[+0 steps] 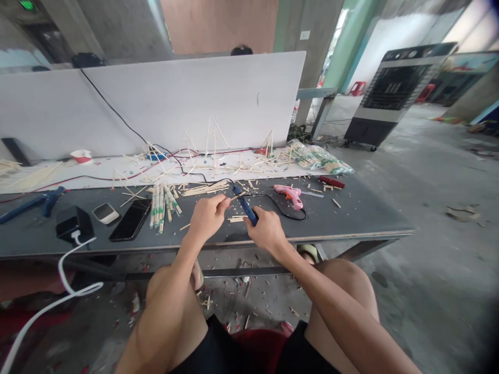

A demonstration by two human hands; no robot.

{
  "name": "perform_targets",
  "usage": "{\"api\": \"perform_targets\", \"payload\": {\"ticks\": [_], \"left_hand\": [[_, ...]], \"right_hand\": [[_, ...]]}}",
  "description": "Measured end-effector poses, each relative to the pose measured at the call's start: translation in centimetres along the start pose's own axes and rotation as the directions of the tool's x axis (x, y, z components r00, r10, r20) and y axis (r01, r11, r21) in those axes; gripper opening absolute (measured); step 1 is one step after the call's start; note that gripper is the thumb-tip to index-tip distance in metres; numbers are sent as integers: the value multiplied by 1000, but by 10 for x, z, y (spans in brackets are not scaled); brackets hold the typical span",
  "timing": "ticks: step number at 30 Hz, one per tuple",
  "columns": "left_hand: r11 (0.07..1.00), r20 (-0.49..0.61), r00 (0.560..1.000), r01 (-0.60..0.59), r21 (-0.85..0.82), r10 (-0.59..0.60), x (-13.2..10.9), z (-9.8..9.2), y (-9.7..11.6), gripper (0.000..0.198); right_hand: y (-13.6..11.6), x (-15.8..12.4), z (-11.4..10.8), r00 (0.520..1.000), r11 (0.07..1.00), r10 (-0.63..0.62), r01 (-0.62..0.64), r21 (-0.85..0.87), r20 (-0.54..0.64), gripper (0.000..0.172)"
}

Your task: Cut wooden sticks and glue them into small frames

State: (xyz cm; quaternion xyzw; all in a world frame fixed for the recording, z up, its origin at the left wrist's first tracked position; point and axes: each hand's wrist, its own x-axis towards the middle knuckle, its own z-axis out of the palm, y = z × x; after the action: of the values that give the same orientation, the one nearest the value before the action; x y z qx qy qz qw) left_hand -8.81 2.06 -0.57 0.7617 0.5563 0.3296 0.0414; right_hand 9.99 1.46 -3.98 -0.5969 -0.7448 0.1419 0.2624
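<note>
My right hand (266,229) is closed around a blue glue gun (245,204), whose nozzle points up and left over the dark table (351,215). My left hand (208,214) pinches a thin wooden stick (237,196) right at the gun's tip. The gun's black cord (288,214) loops off to the right. Short loose sticks (235,219) lie just below the two hands.
A pink glue gun (290,194), a red tool (332,182) and bagged sticks (319,157) lie to the right. Wrapped chopsticks (162,205), a black phone (130,219), a small white device (106,213) and a black charger (74,224) lie left. Stick frames (213,140) stand before a white board (175,98).
</note>
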Motion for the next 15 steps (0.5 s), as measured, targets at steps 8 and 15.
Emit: {"api": "perform_targets", "payload": {"ticks": [8, 15], "left_hand": [[925, -237, 949, -114, 362, 209, -9, 14, 6, 32], [895, -183, 950, -156, 418, 251, -6, 9, 13, 31]], "right_hand": [[1, 2, -3, 1000, 998, -2, 1, 57, 14, 19], [-5, 2, -5, 999, 998, 48, -48, 35, 3, 32]]}}
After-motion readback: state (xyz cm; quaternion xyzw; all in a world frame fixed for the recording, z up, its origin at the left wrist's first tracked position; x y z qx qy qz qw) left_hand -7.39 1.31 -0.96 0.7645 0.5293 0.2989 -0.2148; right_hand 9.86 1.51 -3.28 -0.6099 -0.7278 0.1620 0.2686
